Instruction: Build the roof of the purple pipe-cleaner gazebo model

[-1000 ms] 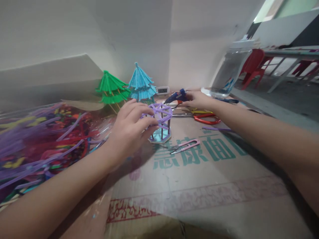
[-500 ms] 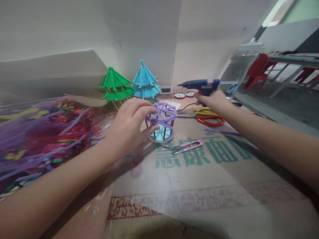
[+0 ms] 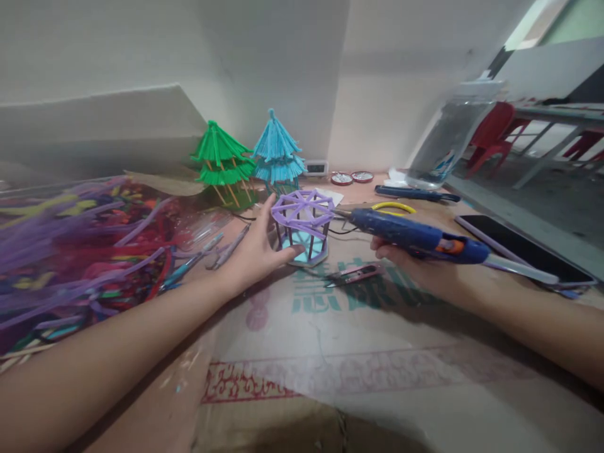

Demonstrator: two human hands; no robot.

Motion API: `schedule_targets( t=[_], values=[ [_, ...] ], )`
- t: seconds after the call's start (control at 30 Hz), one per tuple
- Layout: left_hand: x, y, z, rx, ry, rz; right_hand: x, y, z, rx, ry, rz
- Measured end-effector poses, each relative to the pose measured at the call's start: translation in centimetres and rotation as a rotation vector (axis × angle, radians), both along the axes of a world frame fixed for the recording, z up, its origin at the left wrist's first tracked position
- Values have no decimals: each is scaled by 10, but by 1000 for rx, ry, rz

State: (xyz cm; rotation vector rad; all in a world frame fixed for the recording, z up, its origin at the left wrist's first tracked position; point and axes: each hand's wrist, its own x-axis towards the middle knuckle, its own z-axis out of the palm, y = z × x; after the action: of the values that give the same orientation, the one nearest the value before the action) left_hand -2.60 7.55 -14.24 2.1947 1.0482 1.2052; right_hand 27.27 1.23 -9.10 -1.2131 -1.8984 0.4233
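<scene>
A small purple pavilion frame (image 3: pixel 302 211) with dark posts and a light-blue floor stands upright on the cardboard. My left hand (image 3: pixel 255 251) grips its left side, thumb at the front near the base and fingers behind. In my right hand (image 3: pixel 410 267) is a blue glue gun (image 3: pixel 410 236) with a clear glue stick out of its back. Its nozzle points left and reaches the right edge of the purple top; whether it touches, I cannot tell. Pink thread snips (image 3: pixel 356 275) lie just in front of the frame, below the gun.
Green (image 3: pixel 221 157) and light-blue (image 3: pixel 278 151) model pavilions stand behind. A bag of colourful pipe cleaners (image 3: pixel 94 251) fills the left. Yellow-handled scissors (image 3: pixel 394 206), a phone (image 3: pixel 519 245), a dark cutter (image 3: pixel 415 193) and a clear plastic jar (image 3: pixel 443 138) are at the right.
The glue gun in my right hand has come down and toward me, its nozzle now beside the purple top. My left hand has shifted from above the frame to its left side.
</scene>
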Motion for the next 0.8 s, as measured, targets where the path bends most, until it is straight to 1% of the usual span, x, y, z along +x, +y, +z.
schedule_targets(
  t=[0.07, 0.13, 0.23, 0.33, 0.47, 0.6, 0.7, 0.8],
  values=[
    [3, -2, 2, -4, 23, -27, 0, 2, -9, -4, 11, 35],
    [4, -4, 5, -21, 61, -45, 3, 5, -16, -55, 10, 78],
    [2, -5, 6, -35, 113, -45, 6, 6, -22, -128, -16, 141],
    [1, -4, 5, -20, 138, -34, 4, 4, -22, -126, -34, 123],
    [0, -3, 3, 1, 162, -6, -4, -1, -14, -167, -29, 59],
    [0, -2, 3, 8, 167, -16, -11, -4, -8, -195, -34, 1],
    [1, -3, 4, 12, 156, -19, -11, -4, -10, -174, -38, 17],
    [1, -4, 5, 1, 157, -16, -9, -3, -12, -119, -54, 27]
  ],
)
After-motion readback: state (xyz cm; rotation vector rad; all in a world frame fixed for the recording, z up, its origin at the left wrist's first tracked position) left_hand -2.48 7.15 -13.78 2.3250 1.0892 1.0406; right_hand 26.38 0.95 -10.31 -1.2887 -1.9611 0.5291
